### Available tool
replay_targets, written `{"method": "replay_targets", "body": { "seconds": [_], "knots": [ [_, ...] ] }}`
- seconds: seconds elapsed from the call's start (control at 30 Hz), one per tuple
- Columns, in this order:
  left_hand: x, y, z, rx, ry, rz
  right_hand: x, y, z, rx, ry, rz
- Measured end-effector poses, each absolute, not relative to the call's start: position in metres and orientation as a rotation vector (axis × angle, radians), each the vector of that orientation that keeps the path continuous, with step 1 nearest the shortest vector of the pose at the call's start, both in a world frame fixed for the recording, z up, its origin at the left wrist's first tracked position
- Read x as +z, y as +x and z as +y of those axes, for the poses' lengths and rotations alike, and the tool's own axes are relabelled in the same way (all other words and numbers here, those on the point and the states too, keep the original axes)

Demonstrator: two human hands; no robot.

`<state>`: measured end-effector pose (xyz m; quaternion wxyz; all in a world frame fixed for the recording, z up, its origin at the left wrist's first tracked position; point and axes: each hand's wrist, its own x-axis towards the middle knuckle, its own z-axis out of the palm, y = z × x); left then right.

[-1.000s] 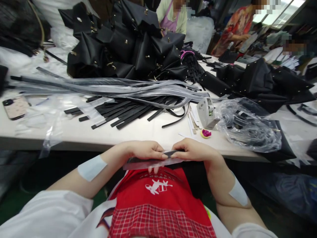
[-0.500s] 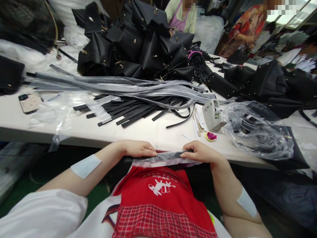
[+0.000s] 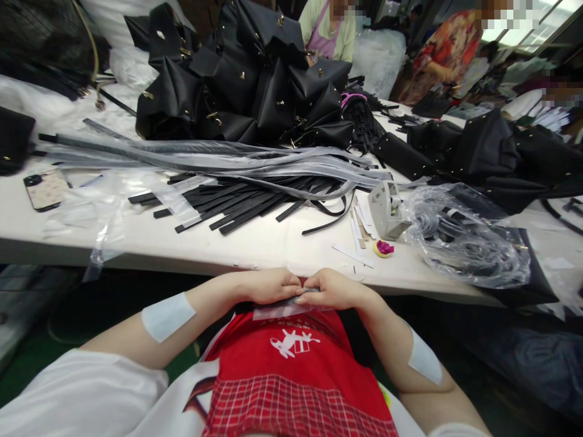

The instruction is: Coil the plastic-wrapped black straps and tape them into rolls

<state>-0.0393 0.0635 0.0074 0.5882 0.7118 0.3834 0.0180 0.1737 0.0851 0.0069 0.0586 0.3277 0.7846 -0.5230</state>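
One film-covered strip (image 3: 286,311) is pinched by the left hand (image 3: 268,286) and right hand (image 3: 334,289), close together, beside the table's near edge (image 3: 214,258). Probably light, limp and slippery, it suits thumb-and-finger grips.

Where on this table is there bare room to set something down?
Just beyond your left hand, the white table shows a mostly bare patch between the black strips, the paper slip and its front edge. A smaller one lies left, between the phone and that edge. It's crowded behind, with black bags, and right, with plastic-wrapped coils.
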Motion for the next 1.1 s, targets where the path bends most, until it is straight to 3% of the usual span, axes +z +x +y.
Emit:
{"method": "replay_targets", "body": {
  "seconds": [0.73,0.83,0.93,1.1],
  "knots": [
    [0.009,-0.083,0.063,0.151,0.938,0.807,0.022,0.216,0.112,-1.585,1.054,2.603],
    [0.025,-0.089,0.057,0.374,0.814,0.756,0.01,0.212,0.115,-1.396,1.144,2.698],
    [0.065,-0.089,0.057,0.849,0.688,0.743,-0.012,0.192,0.113,-1.332,1.208,2.712],
    [0.109,-0.075,0.095,1.645,0.842,0.992,-0.018,0.149,0.078,-1.9,0.634,2.417]
  ]
}}
